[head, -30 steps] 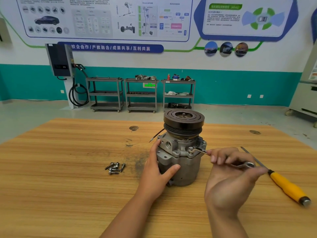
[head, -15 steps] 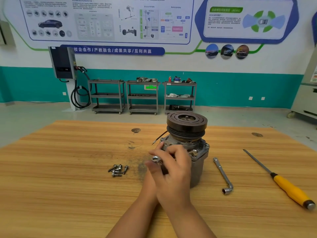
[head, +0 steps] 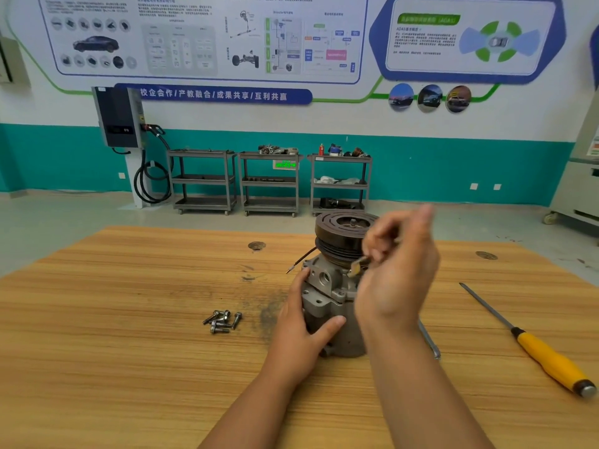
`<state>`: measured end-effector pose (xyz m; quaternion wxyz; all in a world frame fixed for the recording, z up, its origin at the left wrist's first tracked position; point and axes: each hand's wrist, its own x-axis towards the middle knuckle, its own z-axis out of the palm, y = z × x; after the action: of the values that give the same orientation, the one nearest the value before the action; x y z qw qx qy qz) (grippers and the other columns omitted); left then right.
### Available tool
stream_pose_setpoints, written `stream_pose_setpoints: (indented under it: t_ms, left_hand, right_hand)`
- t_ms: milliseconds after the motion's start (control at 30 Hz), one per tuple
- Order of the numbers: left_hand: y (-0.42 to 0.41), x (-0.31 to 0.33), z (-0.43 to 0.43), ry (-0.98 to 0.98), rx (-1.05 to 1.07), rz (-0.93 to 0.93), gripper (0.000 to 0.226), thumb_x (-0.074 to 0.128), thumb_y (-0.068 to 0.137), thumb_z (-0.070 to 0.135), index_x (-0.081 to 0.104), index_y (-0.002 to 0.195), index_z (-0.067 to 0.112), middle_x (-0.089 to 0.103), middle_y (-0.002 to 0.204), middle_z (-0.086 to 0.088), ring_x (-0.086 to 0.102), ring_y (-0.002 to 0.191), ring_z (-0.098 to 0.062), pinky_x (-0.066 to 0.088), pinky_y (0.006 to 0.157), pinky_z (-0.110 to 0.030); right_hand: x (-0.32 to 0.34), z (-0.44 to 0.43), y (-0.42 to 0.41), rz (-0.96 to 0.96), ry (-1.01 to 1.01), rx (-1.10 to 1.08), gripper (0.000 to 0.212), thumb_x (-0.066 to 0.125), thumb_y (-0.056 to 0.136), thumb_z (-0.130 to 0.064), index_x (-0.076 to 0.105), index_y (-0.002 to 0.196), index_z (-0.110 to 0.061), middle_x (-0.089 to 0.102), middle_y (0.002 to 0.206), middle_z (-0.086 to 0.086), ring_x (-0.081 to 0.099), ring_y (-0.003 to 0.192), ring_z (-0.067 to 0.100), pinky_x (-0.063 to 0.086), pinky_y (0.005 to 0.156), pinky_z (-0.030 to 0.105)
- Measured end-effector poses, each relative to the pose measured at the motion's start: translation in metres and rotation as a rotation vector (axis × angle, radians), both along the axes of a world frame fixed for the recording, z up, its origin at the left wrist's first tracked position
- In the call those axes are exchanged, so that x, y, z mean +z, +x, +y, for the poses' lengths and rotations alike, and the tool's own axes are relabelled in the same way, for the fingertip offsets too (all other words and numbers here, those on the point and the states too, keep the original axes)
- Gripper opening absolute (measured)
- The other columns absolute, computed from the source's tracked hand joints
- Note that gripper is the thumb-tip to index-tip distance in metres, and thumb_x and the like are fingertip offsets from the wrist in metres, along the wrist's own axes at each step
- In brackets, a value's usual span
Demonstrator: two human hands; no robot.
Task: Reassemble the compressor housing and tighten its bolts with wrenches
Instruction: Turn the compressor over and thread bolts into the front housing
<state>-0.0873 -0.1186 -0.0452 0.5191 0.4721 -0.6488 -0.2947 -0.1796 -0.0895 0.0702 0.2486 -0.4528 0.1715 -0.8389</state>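
The grey metal compressor [head: 334,306] with a black round wheel on top stands upright on the light wooden table [head: 129,319]. The left hand [head: 301,325] is wrapped round the compressor's left side, thumb on the front, holding it steady. The right hand [head: 398,280] is up by the compressor's right side, just under the wheel. Its fingertips pinch a small shiny metal piece [head: 357,266] — too blurry to say if it is a bolt or the end of a tool. The pinch looks light, so the piece could slip and drop beside the compressor or roll away. If it is a bolt and goes in crooked, its thread could get hurt. A little pile of silver bolts [head: 222,320] lies left of the compressor, so the housing is likely not all fastened — a hard push could tip it if the left hand lets go. A thin silver bent wrench [head: 429,340] lies just right of the compressor, partly hidden by the right arm, which could knock it. A yellow-handled screwdriver [head: 551,361] lies further right.
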Motion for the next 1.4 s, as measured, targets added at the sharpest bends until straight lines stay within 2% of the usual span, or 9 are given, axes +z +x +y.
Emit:
stream_pose_setpoints:
  t_ms: [67, 167, 333, 500, 800, 1033, 1200, 1300, 1400]
  left_hand:
    - [0.001, -0.002, -0.003, 0.000, -0.015, -0.002, 0.085, 0.070, 0.071, 0.052, 0.011, 0.128, 0.074, 0.043, 0.137, 0.019, 0.043, 0.128, -0.010, 0.040, 0.106, -0.042]
    - [0.000, -0.002, -0.003, 0.004, -0.009, 0.009, 0.084, 0.069, 0.070, 0.056, 0.010, 0.127, 0.074, 0.041, 0.140, 0.020, 0.042, 0.130, -0.009, 0.039, 0.107, -0.045]
    - [0.000, -0.001, -0.003, 0.013, -0.011, -0.001, 0.086, 0.073, 0.077, 0.046, 0.009, 0.121, 0.079, 0.040, 0.138, 0.022, 0.040, 0.130, -0.008, 0.038, 0.108, -0.045]
    - [0.002, -0.001, -0.002, 0.021, -0.013, 0.007, 0.085, 0.073, 0.075, 0.046, 0.010, 0.123, 0.077, 0.040, 0.136, 0.024, 0.042, 0.129, -0.009, 0.038, 0.107, -0.046]
    - [0.000, 0.000, -0.002, 0.014, -0.004, -0.001, 0.086, 0.074, 0.078, 0.042, 0.009, 0.120, 0.080, 0.039, 0.139, 0.022, 0.040, 0.131, -0.008, 0.037, 0.109, -0.044]
    - [0.000, 0.001, -0.001, 0.021, 0.004, -0.006, 0.086, 0.074, 0.079, 0.040, 0.009, 0.120, 0.080, 0.039, 0.136, 0.024, 0.040, 0.131, -0.010, 0.038, 0.108, -0.045]
    - [0.000, 0.001, 0.001, 0.027, 0.009, 0.006, 0.085, 0.074, 0.078, 0.042, 0.010, 0.121, 0.079, 0.039, 0.135, 0.027, 0.041, 0.130, -0.009, 0.039, 0.107, -0.044]
    - [-0.001, 0.002, 0.001, 0.030, 0.003, 0.003, 0.084, 0.073, 0.075, 0.048, 0.011, 0.124, 0.077, 0.040, 0.135, 0.026, 0.042, 0.129, -0.008, 0.040, 0.107, -0.044]
    - [-0.001, 0.002, 0.001, 0.026, 0.040, -0.008, 0.083, 0.067, 0.065, 0.061, 0.013, 0.127, 0.073, 0.044, 0.135, 0.025, 0.045, 0.127, -0.006, 0.041, 0.106, -0.041]
  right_hand:
    - [0.004, -0.005, -0.023, -0.239, 0.055, 0.140, 0.047, 0.032, 0.096, -0.043, 0.049, 0.061, -0.017, 0.036, 0.047, -0.008, 0.029, 0.043, 0.010, 0.024, 0.044, 0.022]
    - [0.001, -0.014, -0.052, -0.427, 0.077, 0.318, 0.052, 0.027, 0.100, -0.044, 0.041, 0.060, -0.014, 0.028, 0.046, -0.004, 0.021, 0.039, 0.010, 0.018, 0.041, 0.021]
    - [-0.015, -0.034, -0.070, -0.535, 0.200, 0.415, 0.056, 0.027, 0.098, -0.047, 0.037, 0.052, -0.017, 0.026, 0.047, -0.004, 0.020, 0.039, 0.010, 0.017, 0.040, 0.022]
    - [-0.035, -0.046, -0.090, -0.612, 0.285, 0.468, 0.061, 0.022, 0.100, -0.044, 0.038, 0.048, -0.017, 0.028, 0.047, -0.004, 0.026, 0.039, 0.010, 0.026, 0.038, 0.017]
    - [-0.046, -0.046, -0.087, -0.515, 0.344, 0.355, 0.055, 0.011, 0.100, -0.054, 0.037, 0.067, -0.018, 0.037, 0.052, -0.005, 0.036, 0.045, 0.011, 0.035, 0.057, 0.026]
    - [-0.064, -0.007, -0.080, -0.450, 0.202, 0.205, 0.049, 0.015, 0.103, -0.033, 0.052, 0.075, -0.015, 0.050, 0.063, -0.001, 0.049, 0.058, 0.014, 0.049, 0.071, 0.032]
    - [-0.080, 0.023, -0.054, -0.122, 0.020, -0.032, 0.052, 0.045, 0.086, -0.066, 0.062, 0.092, -0.016, 0.057, 0.080, 0.000, 0.060, 0.082, 0.018, 0.053, 0.088, 0.034]
    - [-0.092, 0.035, -0.039, 0.197, -0.035, -0.272, 0.046, 0.037, 0.093, -0.061, 0.068, 0.099, -0.027, 0.061, 0.096, -0.004, 0.059, 0.096, 0.026, 0.050, 0.085, 0.035]
    - [-0.097, 0.040, -0.025, 0.548, -0.080, -0.472, 0.049, 0.034, 0.097, -0.055, 0.068, 0.104, -0.020, 0.058, 0.107, -0.009, 0.056, 0.106, 0.010, 0.047, 0.091, 0.031]
